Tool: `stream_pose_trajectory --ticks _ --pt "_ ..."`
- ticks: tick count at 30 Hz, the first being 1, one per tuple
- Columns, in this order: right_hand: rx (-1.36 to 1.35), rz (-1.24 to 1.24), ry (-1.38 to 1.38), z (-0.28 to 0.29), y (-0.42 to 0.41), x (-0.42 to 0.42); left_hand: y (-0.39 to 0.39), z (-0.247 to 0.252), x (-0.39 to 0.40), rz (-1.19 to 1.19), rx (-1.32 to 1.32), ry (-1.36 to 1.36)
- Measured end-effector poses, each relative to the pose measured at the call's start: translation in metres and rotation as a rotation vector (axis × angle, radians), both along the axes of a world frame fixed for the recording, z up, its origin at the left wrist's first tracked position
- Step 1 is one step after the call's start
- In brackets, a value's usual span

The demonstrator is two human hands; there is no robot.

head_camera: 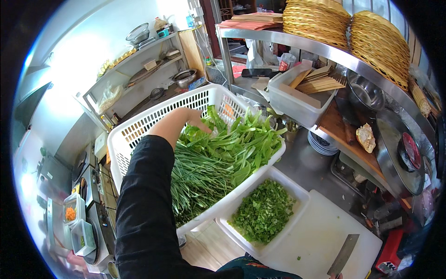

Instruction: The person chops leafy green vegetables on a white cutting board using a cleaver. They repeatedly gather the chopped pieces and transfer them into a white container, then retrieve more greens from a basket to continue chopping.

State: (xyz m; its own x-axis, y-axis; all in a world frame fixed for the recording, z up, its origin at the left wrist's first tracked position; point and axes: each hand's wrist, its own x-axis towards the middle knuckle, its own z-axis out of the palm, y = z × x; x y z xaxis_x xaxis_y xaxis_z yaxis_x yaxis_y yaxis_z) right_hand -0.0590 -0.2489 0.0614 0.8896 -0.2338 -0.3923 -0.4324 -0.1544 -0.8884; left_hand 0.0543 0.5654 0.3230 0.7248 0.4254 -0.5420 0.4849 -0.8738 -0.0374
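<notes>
My left hand [191, 120] reaches into a white perforated plastic basket [139, 120], with some fingers hidden by leafy greens [240, 137]; whether they grip any is unclear. Long thin green stalks [198, 174] lie in the basket nearer to me. Chopped greens [263, 211] fill part of a white plastic tub [303, 198] beside the basket. On the white cutting board [313, 226], to the right, lies the blade of a cleaver [344, 254]. My right hand [336, 276] barely shows at the bottom edge, its fingers at the cleaver's handle end.
A steel shelf [251, 33] with woven baskets [315, 22] stands at the back right. Under it are a clear plastic bin [296, 104], a wooden board [334, 129] with another knife, and stacked plates [322, 143]. Wall shelves [139, 50] and cooking equipment stand at the left.
</notes>
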Motion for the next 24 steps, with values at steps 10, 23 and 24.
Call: stream_pose_trajectory --ticks 10,23,24 --pt "-0.055 -0.039 0.073 -0.002 -0.002 0.003 -0.031 -0.026 0.003 -0.163 0.230 0.161" --pt "-0.050 -0.061 0.054 0.000 0.000 0.004 -0.087 -0.090 0.042 -0.030 -0.515 -0.637" --pt "-0.048 -0.055 0.055 0.000 0.001 0.004 -0.088 -0.088 0.042 -0.010 -0.504 -0.618"
